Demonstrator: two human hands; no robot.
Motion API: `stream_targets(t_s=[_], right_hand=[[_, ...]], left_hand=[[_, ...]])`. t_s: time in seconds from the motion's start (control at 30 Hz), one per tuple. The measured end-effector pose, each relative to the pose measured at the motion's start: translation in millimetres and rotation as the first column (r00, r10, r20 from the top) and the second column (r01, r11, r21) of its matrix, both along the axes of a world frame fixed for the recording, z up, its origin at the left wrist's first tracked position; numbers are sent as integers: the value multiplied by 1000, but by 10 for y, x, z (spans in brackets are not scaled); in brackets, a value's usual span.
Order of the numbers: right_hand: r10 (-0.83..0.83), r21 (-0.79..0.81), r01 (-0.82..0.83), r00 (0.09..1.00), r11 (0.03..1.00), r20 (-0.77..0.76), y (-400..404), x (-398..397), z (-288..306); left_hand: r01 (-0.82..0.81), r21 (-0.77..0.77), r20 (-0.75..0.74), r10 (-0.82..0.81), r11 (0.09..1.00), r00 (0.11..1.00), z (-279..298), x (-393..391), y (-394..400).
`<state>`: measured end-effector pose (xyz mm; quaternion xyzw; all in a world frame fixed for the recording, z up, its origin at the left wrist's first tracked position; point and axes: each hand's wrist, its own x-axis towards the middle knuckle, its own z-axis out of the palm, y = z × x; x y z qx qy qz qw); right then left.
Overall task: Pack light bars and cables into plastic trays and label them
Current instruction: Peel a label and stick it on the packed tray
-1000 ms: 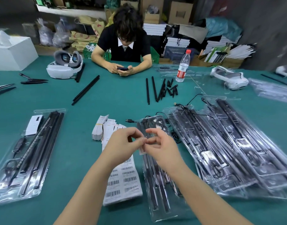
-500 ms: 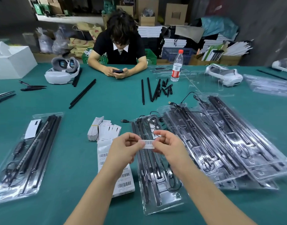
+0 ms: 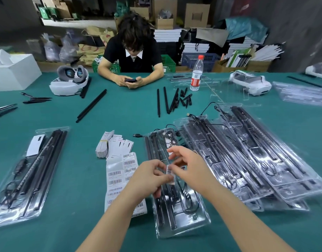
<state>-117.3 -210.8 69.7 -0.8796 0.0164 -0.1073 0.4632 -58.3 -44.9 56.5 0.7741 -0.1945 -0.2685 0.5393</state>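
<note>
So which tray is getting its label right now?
Start at the green table. The tray lies straight ahead, under both hands, right of the barcode sheet. Unlike the overlapping pile to its right, it lies alone, the barcode sticker held above it.

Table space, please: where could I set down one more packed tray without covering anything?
Bare green cloth lies between the left tray and the barcode sheet, and mid-table between the loose black bars and the tag bundle. The right side is crowded: overlapping trays, with both hands over the centre tray.

The barcode label (image 3: 170,172) (held between both hands) prints too small to read.
</note>
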Motion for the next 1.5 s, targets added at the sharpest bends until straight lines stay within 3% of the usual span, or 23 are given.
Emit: stream_targets(t_s=[0.13, 0.27, 0.43, 0.53, 0.63, 0.73, 0.87, 0.93, 1.0, 1.1, 1.17, 1.27, 1.33, 1.4, 1.5], right_hand=[[-86, 128, 100, 991, 987, -107, -59, -10, -79], [8, 276, 55, 975, 960, -221, -112, -37, -150], [5, 263, 50, 979, 963, -203, -128, -74, -183], [-5, 185, 44, 979, 982, -205, -110, -94, -185], [13, 59, 1, 972, 998, -236, -92, -113, -176], [19, 44, -8, 965, 999, -261, -90, -126, -156], [0, 126, 31, 970, 992, -243, -81, -135, -141], [-89, 127, 118, 972, 985, -219, -106, -163, -128], [-204, -15, 206, 955, 979, -213, -164, -255, -128], [-268, -343, 169, 926, 924, -266, -228, -480, -216], [-259, -379, 122, 906, 917, -336, -211, -601, -294], [-230, -264, 118, 863, 957, -450, -193, -672, -404], [-220, -88, 204, 832, 975, -510, -193, -651, -445], [-182, 168, 308, 836, 936, -518, -169, -601, -483], [-141, 395, 345, 876, 852, -461, -85, -477, -541]], left_hand=[[-85, 6, 42, 85, 996, 996, -35, 13, -25], [-132, -79, -18, 130, 988, 991, -24, 19, -50], [-126, -117, -110, 113, 985, 987, -36, -11, -75], [-94, -36, -21, 93, 995, 995, -52, -14, -76], [-76, 68, 190, 62, 995, 980, -79, 29, -68], [0, 83, 236, -20, 997, 972, -78, 64, -57], [-106, 76, 308, 77, 991, 948, -83, 109, -81], [-183, 37, 311, 162, 982, 937, -88, 127, -90], [-228, 0, 273, 219, 974, 937, -74, 157, -71], [-208, -7, 211, 205, 978, 956, -54, 187, -39], [-183, 10, 189, 178, 983, 966, -50, 193, -33], [-127, -5, 112, 127, 992, 986, -61, 181, -31], [-88, -27, 20, 89, 996, 996, -68, 169, -32], [-41, -42, -41, 40, 998, 998, -66, 162, -42], [41, -17, -18, -42, 999, 999, -47, 169, -71]])
